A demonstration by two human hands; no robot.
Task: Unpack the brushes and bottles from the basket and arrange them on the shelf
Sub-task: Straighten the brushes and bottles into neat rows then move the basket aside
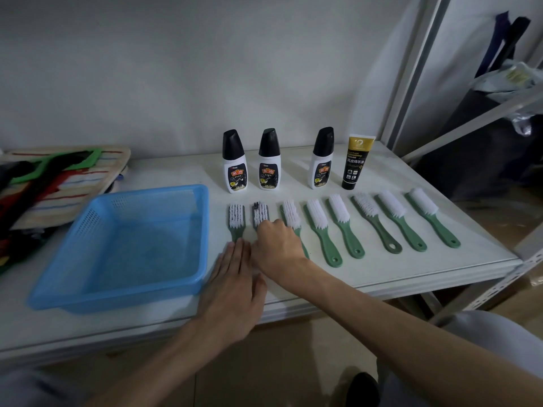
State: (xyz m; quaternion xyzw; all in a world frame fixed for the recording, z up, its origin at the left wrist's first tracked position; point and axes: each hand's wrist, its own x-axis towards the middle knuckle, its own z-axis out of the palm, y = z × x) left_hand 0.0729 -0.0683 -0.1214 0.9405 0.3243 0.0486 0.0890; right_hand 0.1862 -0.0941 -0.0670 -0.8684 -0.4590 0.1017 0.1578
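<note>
I see the white flat shelf board (pixel 382 259) filling the view, its front edge running across below the hands. The pale blue perforated plastic basket (pixel 123 245) sits toward the left end of the shelf, close to the front edge, and I can see nothing inside it. Along the middle of the shelf lies a row of eight green-handled scrubbing brushes with white bristles (pixel 323 233), bristles toward the wall, handles toward the front edge, spread from just right of the basket to near the right edge. Behind them, toward the wall, three white bottles with black slanted caps (pixel 269 163) stand upright, with a black tube with a gold top (pixel 354 163) standing just to their right. My left hand (pixel 232 286) comes in from the front edge with the forearm angled up and right; it lies flat, palm down, fingers straight and together, fingertips touching the handle end of the leftmost brush (pixel 236 220), gripping nothing. My right hand (pixel 277 248) reaches in from the lower right, wrist bent and fingers curled down over the handle of the second brush (pixel 261 214), apparently closed on it, though the hand hides the contact.
</note>
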